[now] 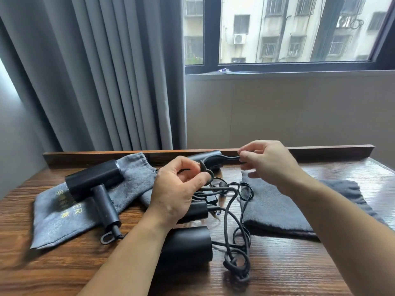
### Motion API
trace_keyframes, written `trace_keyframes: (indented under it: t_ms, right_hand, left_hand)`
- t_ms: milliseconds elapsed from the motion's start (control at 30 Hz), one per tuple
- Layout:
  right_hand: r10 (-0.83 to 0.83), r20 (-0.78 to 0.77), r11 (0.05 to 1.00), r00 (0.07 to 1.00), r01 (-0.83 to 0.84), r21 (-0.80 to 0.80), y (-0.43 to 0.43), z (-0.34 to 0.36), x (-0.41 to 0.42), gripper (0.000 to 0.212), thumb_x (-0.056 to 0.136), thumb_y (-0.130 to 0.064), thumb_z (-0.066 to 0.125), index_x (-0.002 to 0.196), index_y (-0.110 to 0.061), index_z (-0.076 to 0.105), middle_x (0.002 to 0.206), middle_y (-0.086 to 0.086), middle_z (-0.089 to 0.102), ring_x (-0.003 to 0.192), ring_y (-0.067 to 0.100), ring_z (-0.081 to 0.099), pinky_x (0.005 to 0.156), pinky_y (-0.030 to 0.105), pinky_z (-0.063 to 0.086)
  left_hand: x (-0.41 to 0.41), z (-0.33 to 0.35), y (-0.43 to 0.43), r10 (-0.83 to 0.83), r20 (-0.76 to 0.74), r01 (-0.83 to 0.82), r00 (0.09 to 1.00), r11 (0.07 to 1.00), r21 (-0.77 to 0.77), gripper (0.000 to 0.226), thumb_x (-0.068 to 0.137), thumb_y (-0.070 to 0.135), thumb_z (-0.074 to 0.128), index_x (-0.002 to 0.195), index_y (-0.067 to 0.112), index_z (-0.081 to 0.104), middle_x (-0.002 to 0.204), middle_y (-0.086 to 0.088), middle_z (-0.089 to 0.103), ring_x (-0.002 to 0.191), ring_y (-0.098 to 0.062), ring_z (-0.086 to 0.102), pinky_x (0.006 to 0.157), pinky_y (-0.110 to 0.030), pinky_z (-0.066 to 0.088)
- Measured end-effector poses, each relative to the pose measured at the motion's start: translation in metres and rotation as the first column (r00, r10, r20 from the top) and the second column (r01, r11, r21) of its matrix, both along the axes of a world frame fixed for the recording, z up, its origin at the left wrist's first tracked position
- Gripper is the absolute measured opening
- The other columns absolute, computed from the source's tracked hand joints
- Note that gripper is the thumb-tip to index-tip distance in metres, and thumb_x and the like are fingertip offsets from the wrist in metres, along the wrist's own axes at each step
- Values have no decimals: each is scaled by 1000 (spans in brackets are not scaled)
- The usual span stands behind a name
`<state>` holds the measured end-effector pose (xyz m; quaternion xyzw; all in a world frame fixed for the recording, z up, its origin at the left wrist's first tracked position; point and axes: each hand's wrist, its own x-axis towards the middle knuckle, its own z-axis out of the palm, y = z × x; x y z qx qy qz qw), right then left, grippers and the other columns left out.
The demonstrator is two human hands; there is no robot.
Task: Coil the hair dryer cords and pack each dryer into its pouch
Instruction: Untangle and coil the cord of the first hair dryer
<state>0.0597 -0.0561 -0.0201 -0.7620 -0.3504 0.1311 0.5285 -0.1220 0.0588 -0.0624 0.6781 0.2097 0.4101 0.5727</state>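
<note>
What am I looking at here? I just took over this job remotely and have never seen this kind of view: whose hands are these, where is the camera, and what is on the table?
There is no machine here: a person works with bare hands, and the single picture comes from a wide-angle camera worn on their head, looking forward and down.

The left hand pinches a black cord near a hanging loop. The right hand has its grip on the same kind of cord further along, by a dryer near the back rail.

On the wooden table lie a black hair dryer resting on a light grey pouch, a darker grey pouch on the right, and another dryer barrel close to you. A tangle of cord lies knotted beside it. Nothing is packed yet.
</note>
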Motion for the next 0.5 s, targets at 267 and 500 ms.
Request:
trace_keyframes:
  t_ms: [267, 500]
  right_hand:
    - [159, 612, 907, 775, 130, -400, -3, -9, 4, 8, 87, -38, 67, 85, -35, 75, 80, -11, 59, 90, 21, 61, 83, 32, 50]
    - [438, 7, 898, 899, -437, -43, 1, -14, -17, 38, 95, 7, 51, 120, -21, 54, 107, 8, 72, 77, 24, 73, 72, 44, 56]
  left_hand:
    - [1, 1, -1, 32, -18, -31, 999, 997, 66, 36, 82, 1, 81, 103, 29, 74, 100, 13, 79, 98, -3, 73, 87, -15, 54]
    - [0, -1, -4, 76, -58, -64, 995, 979, 191, 29, 91, 10, 75, 111, 31, 77, 101, 13, 79, 99, -6, 74, 97, -34, 56]
